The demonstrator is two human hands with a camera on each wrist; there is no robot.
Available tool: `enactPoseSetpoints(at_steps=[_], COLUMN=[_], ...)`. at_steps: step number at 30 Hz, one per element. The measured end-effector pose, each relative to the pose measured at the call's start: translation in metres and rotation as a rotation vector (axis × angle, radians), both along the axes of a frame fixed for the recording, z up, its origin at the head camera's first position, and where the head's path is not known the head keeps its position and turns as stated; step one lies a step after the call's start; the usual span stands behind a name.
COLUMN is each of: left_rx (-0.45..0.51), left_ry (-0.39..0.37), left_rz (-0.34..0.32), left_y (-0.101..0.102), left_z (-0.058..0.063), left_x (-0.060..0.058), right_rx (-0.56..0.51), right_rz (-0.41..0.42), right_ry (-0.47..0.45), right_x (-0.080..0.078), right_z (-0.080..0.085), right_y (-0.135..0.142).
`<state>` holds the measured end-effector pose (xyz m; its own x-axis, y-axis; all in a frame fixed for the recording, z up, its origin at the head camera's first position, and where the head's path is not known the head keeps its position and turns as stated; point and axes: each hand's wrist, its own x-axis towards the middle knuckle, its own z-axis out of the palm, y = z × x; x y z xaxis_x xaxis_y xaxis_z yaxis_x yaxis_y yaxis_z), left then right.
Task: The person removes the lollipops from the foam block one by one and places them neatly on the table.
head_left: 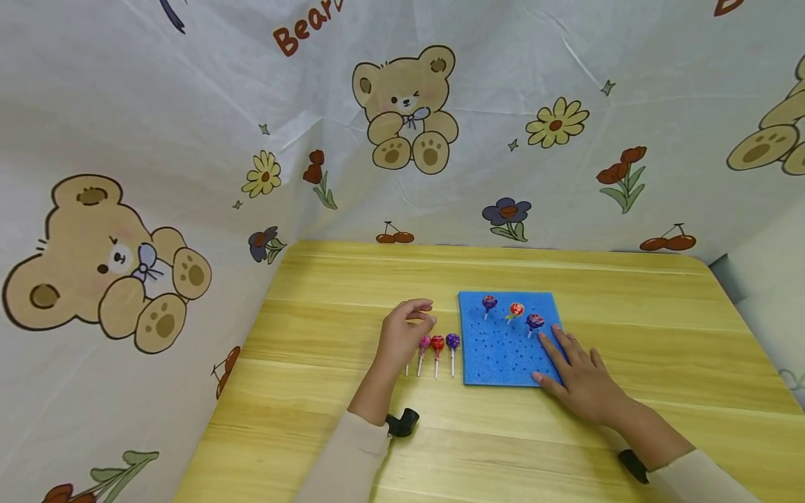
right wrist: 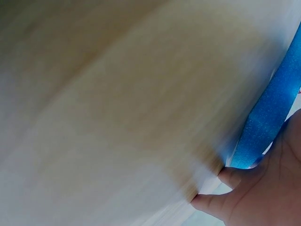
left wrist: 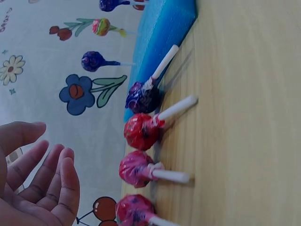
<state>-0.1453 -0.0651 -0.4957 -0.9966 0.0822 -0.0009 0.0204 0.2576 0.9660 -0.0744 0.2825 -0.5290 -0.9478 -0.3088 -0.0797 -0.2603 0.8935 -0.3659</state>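
A blue foam board [head_left: 503, 349] dotted with small holes lies on the table. Three wrapped lollipops stand in it by their sticks: a purple one [head_left: 489, 302], an orange-red one [head_left: 516, 309] and another purple one [head_left: 534, 321]. Left of the board, several lollipops lie in a row, among them a purple one [left wrist: 142, 97], a red one [left wrist: 141, 132] and a pink one [left wrist: 135, 168]. Above this row hovers my left hand [head_left: 402, 335], fingers loosely bent, holding nothing. My right hand [head_left: 585, 383] rests spread at the board's right edge, thumb on its front corner.
The wooden table [head_left: 660, 335] extends around the board. A white cloth [head_left: 490, 77] printed with bears and flowers hangs behind it and at the left. Black wrist mounts, one [head_left: 404, 423] at the left wrist, sit on both arms.
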Motion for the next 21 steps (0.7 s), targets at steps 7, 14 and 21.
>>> enactPoseSetpoints(at_steps=[7,14,21], left_rx=[-0.023,-0.016,-0.038], left_ry=[0.028,0.030,0.079], left_rz=[-0.010,-0.024,-0.072], left_y=[0.017,0.036,0.057], left_z=[-0.003,-0.006,-0.007], left_x=[-0.003,-0.005,-0.007], right_rx=[0.004,0.007,0.011], right_rz=[0.004,0.004,0.001], right_ry=[0.007,0.031,0.023], right_x=[0.000,0.000,0.001], right_z=[-0.001,0.001,0.002], right_y=[-0.001,-0.002,-0.001])
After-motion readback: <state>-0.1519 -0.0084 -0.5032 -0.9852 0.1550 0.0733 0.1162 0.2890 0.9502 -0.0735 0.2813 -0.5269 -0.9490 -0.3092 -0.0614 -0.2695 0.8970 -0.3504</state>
